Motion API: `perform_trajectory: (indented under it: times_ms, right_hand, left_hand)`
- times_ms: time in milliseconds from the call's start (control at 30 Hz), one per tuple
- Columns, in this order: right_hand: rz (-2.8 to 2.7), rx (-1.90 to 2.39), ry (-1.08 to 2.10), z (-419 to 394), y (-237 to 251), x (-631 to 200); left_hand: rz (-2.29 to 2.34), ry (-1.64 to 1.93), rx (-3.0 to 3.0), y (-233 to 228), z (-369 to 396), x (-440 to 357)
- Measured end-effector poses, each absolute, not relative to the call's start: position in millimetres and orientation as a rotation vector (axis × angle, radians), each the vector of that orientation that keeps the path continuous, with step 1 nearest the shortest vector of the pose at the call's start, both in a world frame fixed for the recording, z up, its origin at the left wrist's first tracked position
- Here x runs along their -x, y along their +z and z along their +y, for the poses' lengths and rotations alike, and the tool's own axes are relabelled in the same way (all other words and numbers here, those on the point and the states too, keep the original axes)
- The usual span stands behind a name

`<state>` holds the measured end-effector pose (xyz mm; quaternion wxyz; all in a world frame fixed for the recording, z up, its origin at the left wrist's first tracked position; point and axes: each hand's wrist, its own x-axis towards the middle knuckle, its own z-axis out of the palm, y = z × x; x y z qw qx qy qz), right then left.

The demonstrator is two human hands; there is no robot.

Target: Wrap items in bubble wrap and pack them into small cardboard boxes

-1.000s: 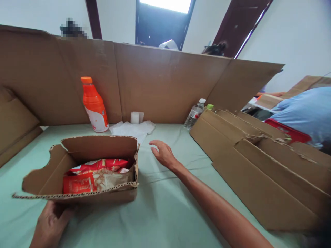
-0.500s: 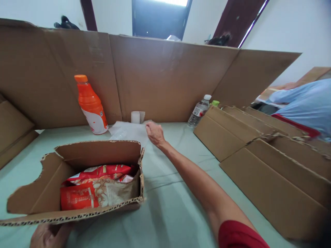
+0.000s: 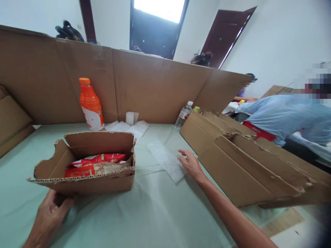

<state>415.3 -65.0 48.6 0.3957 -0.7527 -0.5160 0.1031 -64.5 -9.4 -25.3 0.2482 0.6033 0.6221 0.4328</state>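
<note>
My left hand (image 3: 49,215) grips the near wall of the open cardboard box (image 3: 85,165), already loaded with red snack packets (image 3: 95,165). My right hand (image 3: 191,165), fingers spread, rests on the bubble-wrap sheet (image 3: 167,161) beside it; wrap not yet inside.

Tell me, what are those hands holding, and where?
The left hand grips the cardboard box at its near bottom edge. The right hand lies open against a bubble wrap sheet, gripping nothing.
</note>
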Motion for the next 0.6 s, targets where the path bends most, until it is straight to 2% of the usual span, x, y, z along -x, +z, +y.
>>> perform_trajectory:
  times_ms: [67,333,467,600]
  right_hand:
    - [-1.354,1.859,0.298,-79,44,-396]
    - [-1.796,1.434,0.834,-70,16,-273]
    - [-1.722,1.336,0.913,-64,11,-258]
    - [-1.604,1.459,0.869,-70,11,-270]
  left_hand:
    - [1.635,1.195,-1.588,-22,-8,68]
    - [1.656,1.101,-1.738,-9,-11,75]
    - [1.523,1.068,-1.614,-15,-13,73]
    - [1.199,1.055,-1.481,-21,-16,58]
